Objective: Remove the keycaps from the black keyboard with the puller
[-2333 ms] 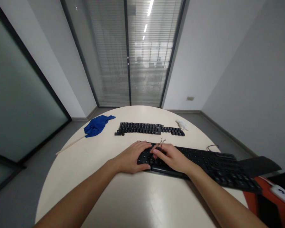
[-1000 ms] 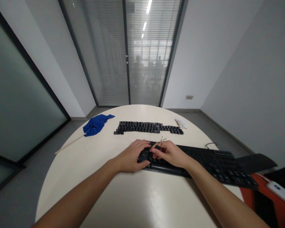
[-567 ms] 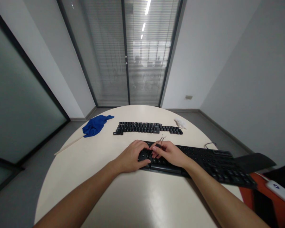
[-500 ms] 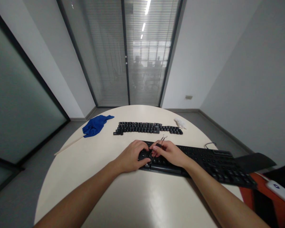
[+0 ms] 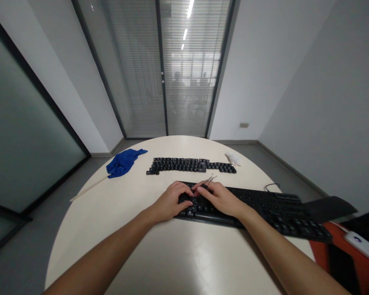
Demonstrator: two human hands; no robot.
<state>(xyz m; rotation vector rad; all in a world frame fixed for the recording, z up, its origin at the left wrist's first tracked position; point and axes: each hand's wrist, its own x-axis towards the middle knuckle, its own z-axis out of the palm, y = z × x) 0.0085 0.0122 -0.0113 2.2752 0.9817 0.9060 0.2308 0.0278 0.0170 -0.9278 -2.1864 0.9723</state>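
Observation:
A black keyboard (image 5: 221,219) lies across the table, many of its keycaps off and bare key positions showing. My left hand (image 5: 175,199) is curled over its left end, thumb and fingertips pressed on the key area. In my closed right hand (image 5: 217,196) is a thin wire keycap puller (image 5: 211,178), its metal ends sticking out beyond the fingers. Both hands' fingertips nearly meet over the left keys; what lies between them is too small and hidden to tell. Just beyond, removed black keycaps (image 5: 180,164) stand in rows.
A blue cloth (image 5: 123,162) on a pale stick (image 5: 89,189) lies at the left. Crumpled white tissue (image 5: 233,159) is at the back right. The keyboard overhangs the right edge of the round table (image 5: 117,233), near a red surface with a white device (image 5: 364,248).
My left thumb has shifted up a little, closer to the index finger, uncovering a key at the front. My right hand has moved only slightly, still with the puller in it.

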